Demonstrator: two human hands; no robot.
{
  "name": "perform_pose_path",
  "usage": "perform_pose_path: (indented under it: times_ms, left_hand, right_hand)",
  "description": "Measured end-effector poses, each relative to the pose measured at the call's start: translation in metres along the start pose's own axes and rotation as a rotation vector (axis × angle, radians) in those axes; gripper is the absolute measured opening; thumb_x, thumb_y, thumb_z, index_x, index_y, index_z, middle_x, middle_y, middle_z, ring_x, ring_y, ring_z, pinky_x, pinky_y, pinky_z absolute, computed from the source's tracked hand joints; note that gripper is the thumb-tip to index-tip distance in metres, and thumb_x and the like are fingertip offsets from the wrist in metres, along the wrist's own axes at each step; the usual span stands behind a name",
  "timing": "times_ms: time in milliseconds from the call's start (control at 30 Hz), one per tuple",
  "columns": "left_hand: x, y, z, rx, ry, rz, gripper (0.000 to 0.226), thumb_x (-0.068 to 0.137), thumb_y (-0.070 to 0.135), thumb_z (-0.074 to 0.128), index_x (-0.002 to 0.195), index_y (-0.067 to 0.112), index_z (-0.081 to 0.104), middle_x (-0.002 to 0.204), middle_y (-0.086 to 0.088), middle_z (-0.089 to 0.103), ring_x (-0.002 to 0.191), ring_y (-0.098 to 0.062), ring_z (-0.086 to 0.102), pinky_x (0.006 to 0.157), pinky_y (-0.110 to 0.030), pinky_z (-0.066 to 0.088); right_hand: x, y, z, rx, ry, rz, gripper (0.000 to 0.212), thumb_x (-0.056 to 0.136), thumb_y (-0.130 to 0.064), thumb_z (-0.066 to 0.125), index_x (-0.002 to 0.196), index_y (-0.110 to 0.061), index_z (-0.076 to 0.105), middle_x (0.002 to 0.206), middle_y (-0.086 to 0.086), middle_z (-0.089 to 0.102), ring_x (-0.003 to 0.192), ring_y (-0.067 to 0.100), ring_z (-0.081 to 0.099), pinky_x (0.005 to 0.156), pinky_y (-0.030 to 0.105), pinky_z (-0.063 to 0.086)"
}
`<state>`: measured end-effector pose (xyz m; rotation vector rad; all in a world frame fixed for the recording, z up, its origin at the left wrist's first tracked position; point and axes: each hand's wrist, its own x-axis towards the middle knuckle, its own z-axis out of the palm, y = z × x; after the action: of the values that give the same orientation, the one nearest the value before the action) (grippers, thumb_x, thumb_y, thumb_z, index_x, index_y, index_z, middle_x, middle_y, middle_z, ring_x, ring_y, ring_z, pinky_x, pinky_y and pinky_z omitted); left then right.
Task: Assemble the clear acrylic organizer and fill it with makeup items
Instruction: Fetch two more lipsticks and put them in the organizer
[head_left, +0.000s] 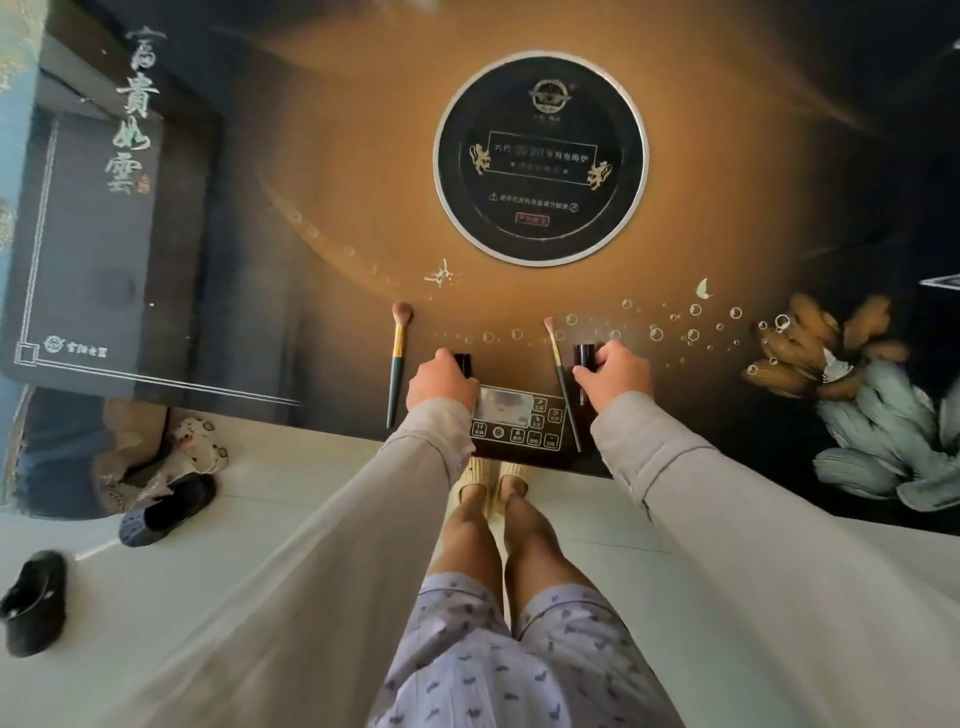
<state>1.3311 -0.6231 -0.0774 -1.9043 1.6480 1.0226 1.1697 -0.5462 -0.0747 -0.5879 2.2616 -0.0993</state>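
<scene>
Left brush (397, 364) and right brush (563, 387) flank the control panel (519, 423) — hotplate (540, 158) behind.

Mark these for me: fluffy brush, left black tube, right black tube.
fluffy brush (396, 375), head view, on the dark handle just below the gold band.
left black tube (462, 362), head view, on its exposed far end.
right black tube (586, 353), head view, on its exposed far end.

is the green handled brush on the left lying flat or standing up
Lying flat: the green-handled brush rests full length on the table, bristles pointing away from the person.
</scene>
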Motion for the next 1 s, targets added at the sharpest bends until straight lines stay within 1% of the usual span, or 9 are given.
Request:
perform_pose_path:
  times_ms: [100, 200, 300, 400, 467, 633, 700, 867, 1000]
  left_hand:
    - [-0.009, -0.007, -0.005, -0.023, -0.049, 0.034, 0.031, 0.087, 0.022, 0.053, 0.115, 0.009, 0.052, 0.107, -0.014, 0.065, 0.083, -0.028, 0.057, 0.067, -0.032, 0.044]
    - [-0.026, -0.022, -0.011, -0.124, -0.178, 0.088, 0.032, 0.088, 0.021, 0.056, 0.118, 0.009, 0.053, 0.111, -0.014, 0.066, 0.093, -0.027, 0.063, 0.076, -0.032, 0.051]
    - [-0.050, -0.048, -0.015, -0.058, -0.268, 0.112, 0.031, 0.087, 0.018, 0.057, 0.117, 0.008, 0.056, 0.114, -0.015, 0.066, 0.094, -0.028, 0.065, 0.081, -0.033, 0.052]
    - [-0.070, -0.085, -0.015, -0.024, -0.275, 0.053, 0.033, 0.087, 0.017, 0.058, 0.118, 0.005, 0.054, 0.116, -0.020, 0.065, 0.102, -0.035, 0.065, 0.086, -0.037, 0.053]
    - [-0.081, -0.110, -0.017, -0.047, -0.280, 0.005, 0.033, 0.087, 0.015, 0.059, 0.117, 0.002, 0.054, 0.116, -0.024, 0.064, 0.102, -0.038, 0.064, 0.084, -0.040, 0.054]
    - [-0.095, -0.162, -0.023, -0.050, -0.258, -0.040, 0.029, 0.085, 0.012, 0.061, 0.113, 0.002, 0.057, 0.114, -0.025, 0.065, 0.099, -0.038, 0.066, 0.083, -0.042, 0.057]
    - [-0.096, -0.174, -0.025, -0.027, -0.255, -0.030, 0.028, 0.084, 0.013, 0.061, 0.110, 0.004, 0.058, 0.112, -0.024, 0.066, 0.098, -0.036, 0.067, 0.082, -0.037, 0.057]
    - [-0.098, -0.167, -0.030, 0.152, -0.246, 0.064, 0.025, 0.085, 0.021, 0.060, 0.109, 0.011, 0.060, 0.112, -0.016, 0.068, 0.099, -0.029, 0.067, 0.070, -0.023, 0.048]
    - [-0.102, -0.129, -0.027, 0.290, -0.213, 0.199, 0.025, 0.084, 0.022, 0.061, 0.108, 0.011, 0.062, 0.113, -0.016, 0.068, 0.103, -0.030, 0.064, 0.081, -0.027, 0.049]
  right_hand:
    - [-0.013, 0.011, -0.003, -0.010, -0.033, -0.004, 0.024, 0.087, -0.024, 0.059, 0.105, -0.009, 0.059, 0.106, 0.013, 0.067, 0.098, 0.029, 0.063, 0.079, 0.033, 0.051]
    - [-0.040, 0.028, -0.005, -0.010, -0.091, 0.014, 0.027, 0.086, -0.025, 0.060, 0.108, -0.010, 0.058, 0.108, 0.012, 0.067, 0.100, 0.029, 0.063, 0.085, 0.039, 0.054]
    - [-0.075, 0.047, -0.002, 0.006, -0.132, 0.066, 0.026, 0.086, -0.025, 0.061, 0.108, -0.010, 0.057, 0.109, 0.012, 0.066, 0.100, 0.029, 0.063, 0.084, 0.038, 0.052]
    - [-0.111, 0.067, 0.007, 0.033, -0.122, 0.111, 0.026, 0.086, -0.025, 0.062, 0.107, -0.011, 0.058, 0.109, 0.012, 0.067, 0.099, 0.030, 0.063, 0.083, 0.036, 0.051]
    - [-0.133, 0.080, 0.012, 0.069, -0.126, 0.148, 0.027, 0.086, -0.024, 0.063, 0.108, -0.010, 0.058, 0.110, 0.012, 0.067, 0.099, 0.030, 0.063, 0.085, 0.035, 0.051]
    - [-0.166, 0.108, 0.024, 0.148, -0.083, 0.235, 0.027, 0.083, -0.018, 0.064, 0.106, -0.005, 0.059, 0.110, 0.016, 0.066, 0.099, 0.031, 0.061, 0.083, 0.032, 0.048]
    - [-0.174, 0.117, 0.029, 0.200, -0.045, 0.249, 0.028, 0.081, -0.016, 0.065, 0.106, -0.003, 0.060, 0.109, 0.017, 0.066, 0.099, 0.031, 0.062, 0.083, 0.030, 0.048]
    - [-0.193, 0.142, 0.042, 0.308, -0.023, 0.267, 0.027, 0.080, -0.011, 0.066, 0.105, 0.000, 0.062, 0.106, 0.019, 0.068, 0.096, 0.030, 0.063, 0.077, 0.025, 0.045]
    - [-0.220, 0.173, 0.053, 0.418, 0.005, 0.367, 0.026, 0.078, -0.010, 0.068, 0.101, -0.001, 0.063, 0.102, 0.020, 0.067, 0.086, 0.027, 0.060, 0.073, 0.023, 0.041]
